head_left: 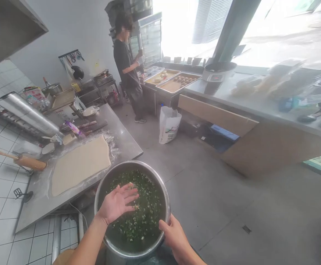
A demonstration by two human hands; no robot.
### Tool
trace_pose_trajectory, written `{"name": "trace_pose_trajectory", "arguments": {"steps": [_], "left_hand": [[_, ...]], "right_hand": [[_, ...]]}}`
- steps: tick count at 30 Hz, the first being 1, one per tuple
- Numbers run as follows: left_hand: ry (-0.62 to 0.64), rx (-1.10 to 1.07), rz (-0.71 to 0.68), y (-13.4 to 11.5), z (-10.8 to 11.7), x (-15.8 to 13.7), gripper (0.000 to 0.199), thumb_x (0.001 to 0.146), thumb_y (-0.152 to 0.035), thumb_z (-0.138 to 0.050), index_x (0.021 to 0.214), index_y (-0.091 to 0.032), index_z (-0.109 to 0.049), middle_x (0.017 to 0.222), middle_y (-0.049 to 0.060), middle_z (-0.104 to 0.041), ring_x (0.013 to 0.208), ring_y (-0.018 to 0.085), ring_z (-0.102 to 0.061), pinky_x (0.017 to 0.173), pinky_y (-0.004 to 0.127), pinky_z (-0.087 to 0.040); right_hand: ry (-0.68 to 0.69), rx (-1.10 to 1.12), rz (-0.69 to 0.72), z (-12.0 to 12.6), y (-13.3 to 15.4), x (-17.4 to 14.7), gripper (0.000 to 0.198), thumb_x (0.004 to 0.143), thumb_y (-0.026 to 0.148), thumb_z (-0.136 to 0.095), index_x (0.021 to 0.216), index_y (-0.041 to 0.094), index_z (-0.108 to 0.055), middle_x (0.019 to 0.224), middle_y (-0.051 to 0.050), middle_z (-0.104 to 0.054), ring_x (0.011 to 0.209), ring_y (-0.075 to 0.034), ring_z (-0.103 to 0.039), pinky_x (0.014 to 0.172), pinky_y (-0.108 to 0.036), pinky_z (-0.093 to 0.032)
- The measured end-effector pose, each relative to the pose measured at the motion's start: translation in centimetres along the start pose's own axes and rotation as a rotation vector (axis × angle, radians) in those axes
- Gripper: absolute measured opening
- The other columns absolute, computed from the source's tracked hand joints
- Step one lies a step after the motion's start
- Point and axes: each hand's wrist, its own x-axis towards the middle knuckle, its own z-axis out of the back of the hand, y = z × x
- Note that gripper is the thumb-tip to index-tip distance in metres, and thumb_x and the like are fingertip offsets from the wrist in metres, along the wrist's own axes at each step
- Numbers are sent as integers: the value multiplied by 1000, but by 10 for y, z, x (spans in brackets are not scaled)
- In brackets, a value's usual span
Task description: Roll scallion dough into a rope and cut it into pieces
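Note:
A large round metal bowl [166, 195] holds a chopped green filling [146, 213] with pale bits in it. My right hand [174, 233] grips the bowl's rim at the lower right, thumb over the edge. Over the bowl's left half is my left hand [120, 202], palm up with the fingers spread; small bits cling to the fingertips. Left of the bowl, a rolled-out sheet of dough [81, 165] lies flat on the floured metal table [124, 138]. A wooden rolling pin [30, 162] rests at that table's left edge.
A co-worker [127, 66] stands at the far counter, beside trays [179, 81] of round dough pieces. On the grey floor stands a white bag [169, 125]. A round appliance [219, 71] and blurred plastic bags sit along the right counter [248, 99]. A black spatula [24, 194] lies near the tiled wall.

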Motion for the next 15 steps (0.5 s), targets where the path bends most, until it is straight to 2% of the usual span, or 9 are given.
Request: {"name": "trace_pose_trajectory", "arguments": {"steps": [2,3,5,6,8,10,11,13,15], "left_hand": [[5,-40,-35,-6,-2,-4,76,97,-68,-11,152,-25,-40,156,13,-45,143,34,-44,109,63,-41],[-19,14,-46,-8,-1,-5,79,96,-70,-7,152,-25,-39,155,14,-46,141,34,-46,109,62,-41],[-170,342,-70,-9,5,-2,81,95,-70,-1,154,-25,-36,154,13,-48,137,31,-50,108,56,-44],[-275,545,-89,-8,9,0,80,96,-71,-7,154,-24,-36,155,13,-46,138,31,-49,111,53,-43],[-484,957,-95,0,15,6,77,94,-73,-30,152,-23,-40,159,14,-39,145,35,-37,118,54,-32],[-575,1293,-3,19,13,8,82,84,-70,-54,150,-22,-45,161,16,-32,149,42,-26,120,59,-22],[-562,1417,73,33,9,9,88,79,-69,-61,150,-21,-45,161,19,-30,148,46,-25,119,62,-21],[-476,1608,213,64,-5,7,98,70,-71,-68,151,-21,-44,159,22,-30,142,48,-33,114,62,-30],[-367,1618,261,94,-20,5,96,68,-66,-71,148,-19,-47,156,22,-35,137,47,-40,111,60,-36]], "right_hand": [[12,-12,-6,2,-2,1,23,60,33,-50,79,20,-54,65,2,-47,59,-15,-44,50,-25,-32],[12,-21,-5,3,-2,1,22,60,34,-50,78,21,-53,65,3,-47,60,-15,-45,50,-25,-33],[-10,-45,1,4,-3,2,20,61,35,-49,77,22,-51,66,3,-47,61,-16,-46,51,-25,-34],[-19,-61,8,4,-4,3,20,61,35,-49,76,22,-50,66,3,-47,61,-16,-46,51,-25,-34],[-34,-83,24,4,-4,2,21,62,35,-49,77,21,-52,66,2,-48,61,-16,-47,52,-25,-35],[-35,-79,32,3,-6,1,24,63,34,-49,82,21,-55,67,2,-50,61,-17,-47,52,-26,-36],[-33,-68,33,2,-7,0,26,63,33,-49,84,20,-57,67,1,-51,61,-17,-48,52,-26,-36],[-41,-43,25,1,-10,0,27,64,32,-50,87,20,-57,66,2,-52,59,-16,-48,51,-26,-37],[-47,-17,1,1,-13,1,27,63,32,-51,86,20,-57,66,2,-52,57,-16,-48,49,-26,-37]]}}
